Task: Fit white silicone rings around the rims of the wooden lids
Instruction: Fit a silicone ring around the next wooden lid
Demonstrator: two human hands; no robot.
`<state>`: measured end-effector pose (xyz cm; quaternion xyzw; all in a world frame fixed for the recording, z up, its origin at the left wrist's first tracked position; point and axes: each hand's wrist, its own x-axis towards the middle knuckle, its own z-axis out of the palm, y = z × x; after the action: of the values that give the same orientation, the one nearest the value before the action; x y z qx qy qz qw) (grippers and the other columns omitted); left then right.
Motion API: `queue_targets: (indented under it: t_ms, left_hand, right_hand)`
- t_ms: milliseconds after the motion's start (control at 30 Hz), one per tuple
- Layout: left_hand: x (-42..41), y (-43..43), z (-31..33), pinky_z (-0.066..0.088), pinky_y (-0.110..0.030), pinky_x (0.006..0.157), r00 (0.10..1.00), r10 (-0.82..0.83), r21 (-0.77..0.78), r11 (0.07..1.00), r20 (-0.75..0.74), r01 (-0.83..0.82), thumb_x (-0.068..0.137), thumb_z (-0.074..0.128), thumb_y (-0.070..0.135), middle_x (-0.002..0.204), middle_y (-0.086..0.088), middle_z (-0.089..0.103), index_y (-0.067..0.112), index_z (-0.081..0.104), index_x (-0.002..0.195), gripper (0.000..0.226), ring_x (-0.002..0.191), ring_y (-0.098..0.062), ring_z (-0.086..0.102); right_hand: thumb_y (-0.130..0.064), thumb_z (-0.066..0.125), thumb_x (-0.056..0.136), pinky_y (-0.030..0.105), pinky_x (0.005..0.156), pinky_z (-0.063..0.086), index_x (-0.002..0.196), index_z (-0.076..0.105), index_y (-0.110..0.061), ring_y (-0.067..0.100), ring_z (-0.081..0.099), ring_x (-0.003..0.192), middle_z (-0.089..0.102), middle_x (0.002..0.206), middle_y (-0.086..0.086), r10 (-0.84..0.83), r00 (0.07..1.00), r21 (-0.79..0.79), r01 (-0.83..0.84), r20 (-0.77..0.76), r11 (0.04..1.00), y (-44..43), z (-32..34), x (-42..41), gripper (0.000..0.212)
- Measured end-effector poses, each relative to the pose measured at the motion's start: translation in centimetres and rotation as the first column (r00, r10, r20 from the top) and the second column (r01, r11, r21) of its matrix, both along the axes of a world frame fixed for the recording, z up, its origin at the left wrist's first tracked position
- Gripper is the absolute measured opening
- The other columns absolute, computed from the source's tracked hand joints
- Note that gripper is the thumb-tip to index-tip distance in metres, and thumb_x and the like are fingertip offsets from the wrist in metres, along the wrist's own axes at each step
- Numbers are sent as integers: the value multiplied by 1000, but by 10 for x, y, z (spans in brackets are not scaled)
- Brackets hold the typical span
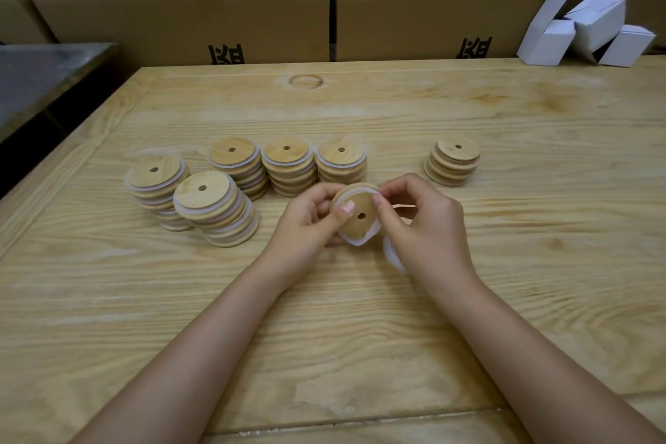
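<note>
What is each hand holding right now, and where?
Left hand grips the wooden lid by its left edge, thumb on the face. Right hand pinches the white silicone ring at the lid's upper right rim.

Soft, even overhead light, with only faint shadows. Dimmer toward upper left of frame. Slightly soft overall; wide-angle bowing along the edges.

Tan wooden lid (pixel 356 214), white silicone ring (pixel 355 240)

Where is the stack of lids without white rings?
The bare stack of lids stands alone on the table, right of centre in the head view, just beyond the right hand and apart from the ringed stacks at left.
</note>
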<state>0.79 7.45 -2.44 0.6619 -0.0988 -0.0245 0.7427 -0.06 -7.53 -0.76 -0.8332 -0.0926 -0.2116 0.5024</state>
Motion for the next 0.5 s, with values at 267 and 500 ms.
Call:
queue_targets:
  t_ms: [267,500]
  left_hand:
    - [-1,-5,-3,58,-33,54,998,59,15,998,35,-59,88,57,7,84,-2,69,18,58,99,15,72,-15,68]
    - [1,-2,-5,57,-46,73,974,89,120,986,209,-116,85,56,10,100,-5,64,24,58,99,19,94,-20,61]
  right_hand:
    - [-9,67,84,42,72,51,85,67,-4,20,64,80,68,85,4,12,988,-177,15,154,984,4,-2,-2,5]
    - [-6,69,81,31,71,50,80,69,-8,13,64,75,69,79,0,-7,996,-42,10,87,999,2,-1,0,2]
